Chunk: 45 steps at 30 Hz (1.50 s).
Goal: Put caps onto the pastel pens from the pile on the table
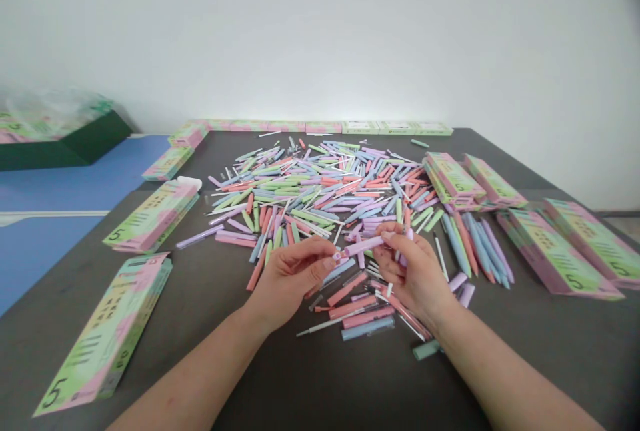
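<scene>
Between the fingertips of both hands, a lilac pen barrel (363, 245) lies nearly level, just in front of a heap of pastel plastic pens (300, 194). The left hand (293, 277) has its fingers (320, 252) curled together, their tips closed on the barrel's left end. The right hand (413, 271) has its thumb and fingers (397, 239) together, clamped around the other end. Holding it from both ends looks like a way to keep the barrel steady while leaving its middle exposed. Just beyond the right fingers, blue and pink pens (475, 244) lie fanned almost parallel, seemingly kept apart from the jumble. Below the fingers, loose pink pens (360, 307) lie across the dark table (280, 377). Well to either side of the fingers, flat pastel cardboard boxes printed with a 5 (153, 216) lie within easy reach
</scene>
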Available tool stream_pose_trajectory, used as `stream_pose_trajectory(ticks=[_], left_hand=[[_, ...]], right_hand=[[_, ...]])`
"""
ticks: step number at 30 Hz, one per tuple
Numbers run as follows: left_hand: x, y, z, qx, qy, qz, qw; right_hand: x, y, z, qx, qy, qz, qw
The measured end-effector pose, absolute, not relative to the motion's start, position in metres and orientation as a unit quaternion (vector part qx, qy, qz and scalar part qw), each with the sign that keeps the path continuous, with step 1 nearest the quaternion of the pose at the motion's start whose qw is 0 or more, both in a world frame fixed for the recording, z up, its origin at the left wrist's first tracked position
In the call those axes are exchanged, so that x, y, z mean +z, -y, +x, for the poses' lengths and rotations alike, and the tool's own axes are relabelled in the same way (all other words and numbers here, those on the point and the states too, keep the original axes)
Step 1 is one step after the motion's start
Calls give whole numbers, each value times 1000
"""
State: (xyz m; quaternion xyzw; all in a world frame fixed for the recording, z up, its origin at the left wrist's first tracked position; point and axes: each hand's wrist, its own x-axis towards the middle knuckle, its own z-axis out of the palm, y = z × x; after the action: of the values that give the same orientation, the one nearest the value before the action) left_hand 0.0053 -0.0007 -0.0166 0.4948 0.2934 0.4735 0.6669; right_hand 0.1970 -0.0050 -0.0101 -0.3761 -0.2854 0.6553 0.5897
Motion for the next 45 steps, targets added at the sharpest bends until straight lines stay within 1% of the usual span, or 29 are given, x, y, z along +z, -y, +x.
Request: stream_pose_trajectory(ticks=[4,9,33,38,45], left_hand=[[-14,2,7,470,-308,464,684],[-13,1,8,481,-275,470,687],[-11,0,8,516,-244,464,677],[-10,0,9,546,-272,444,656],[-7,-4,7,619,-323,422,578]], right_hand=[[-12,4,196,679,279,-376,565],[-14,5,193,706,276,-368,539],[-12,5,195,732,243,-351,531],[-12,6,194,733,247,-351,527],[-16,7,192,741,260,-356,506]])
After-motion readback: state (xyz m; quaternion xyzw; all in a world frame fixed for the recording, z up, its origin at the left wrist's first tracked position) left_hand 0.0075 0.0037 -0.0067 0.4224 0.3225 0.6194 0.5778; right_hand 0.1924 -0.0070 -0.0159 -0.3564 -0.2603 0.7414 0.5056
